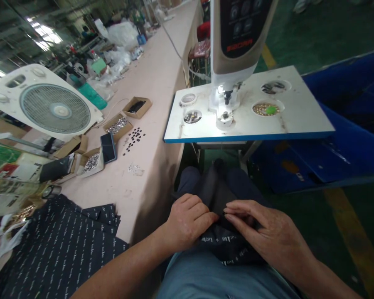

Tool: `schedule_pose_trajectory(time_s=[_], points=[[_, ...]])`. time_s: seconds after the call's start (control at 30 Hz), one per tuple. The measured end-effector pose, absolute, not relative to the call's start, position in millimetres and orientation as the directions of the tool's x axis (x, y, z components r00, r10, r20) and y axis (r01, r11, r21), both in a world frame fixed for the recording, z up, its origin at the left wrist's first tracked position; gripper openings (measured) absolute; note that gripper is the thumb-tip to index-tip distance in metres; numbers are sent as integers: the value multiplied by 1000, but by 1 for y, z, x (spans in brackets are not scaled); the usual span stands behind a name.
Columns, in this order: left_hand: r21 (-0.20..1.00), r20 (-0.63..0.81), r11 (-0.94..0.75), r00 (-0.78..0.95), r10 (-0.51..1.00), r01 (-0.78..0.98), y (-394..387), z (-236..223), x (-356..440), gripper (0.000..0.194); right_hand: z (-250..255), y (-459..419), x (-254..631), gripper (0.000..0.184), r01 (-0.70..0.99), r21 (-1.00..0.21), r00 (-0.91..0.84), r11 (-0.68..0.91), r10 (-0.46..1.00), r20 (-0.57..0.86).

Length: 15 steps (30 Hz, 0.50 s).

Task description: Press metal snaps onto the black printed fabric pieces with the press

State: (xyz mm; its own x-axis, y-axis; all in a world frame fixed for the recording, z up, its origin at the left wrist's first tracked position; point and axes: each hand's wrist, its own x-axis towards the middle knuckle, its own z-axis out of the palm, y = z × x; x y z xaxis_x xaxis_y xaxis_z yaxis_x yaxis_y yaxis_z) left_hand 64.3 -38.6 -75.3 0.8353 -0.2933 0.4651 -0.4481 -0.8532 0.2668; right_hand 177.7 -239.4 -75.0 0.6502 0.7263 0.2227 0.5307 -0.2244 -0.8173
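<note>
Dark printed fabric [233,245] with white lettering lies bunched across my lap. My left hand [191,220] is closed on it, thumb and fingers pinching its edge. Just to the right, my right hand [262,226] pinches a tiny shiny piece [225,214] between thumb and forefinger, close against the cloth; its exact kind is too small to make out. Ahead of my knees stands a white press machine [237,45] with a lit head. Its white tabletop [199,131] has round wells holding small metal parts [264,109].
On the long table [156,83] to my left are scattered black fasteners [132,141], a phone [108,147], a box of metal parts [120,124] and a box fan [59,108]. More printed fabric [68,249] is heaped nearer me. A blue bin [339,153] stands at the right.
</note>
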Motion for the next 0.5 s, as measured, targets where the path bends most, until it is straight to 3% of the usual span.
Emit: schedule_pose_trajectory(time_s=[0.23,0.5], points=[[239,504,-854,810,-298,-463,-40,-71,67,19,-79,-236,178,21,481,-851,650,-214,738,182],[287,496,-850,828,-263,-442,-37,-74,65,17,-79,-232,177,28,598,-775,573,-204,785,236]])
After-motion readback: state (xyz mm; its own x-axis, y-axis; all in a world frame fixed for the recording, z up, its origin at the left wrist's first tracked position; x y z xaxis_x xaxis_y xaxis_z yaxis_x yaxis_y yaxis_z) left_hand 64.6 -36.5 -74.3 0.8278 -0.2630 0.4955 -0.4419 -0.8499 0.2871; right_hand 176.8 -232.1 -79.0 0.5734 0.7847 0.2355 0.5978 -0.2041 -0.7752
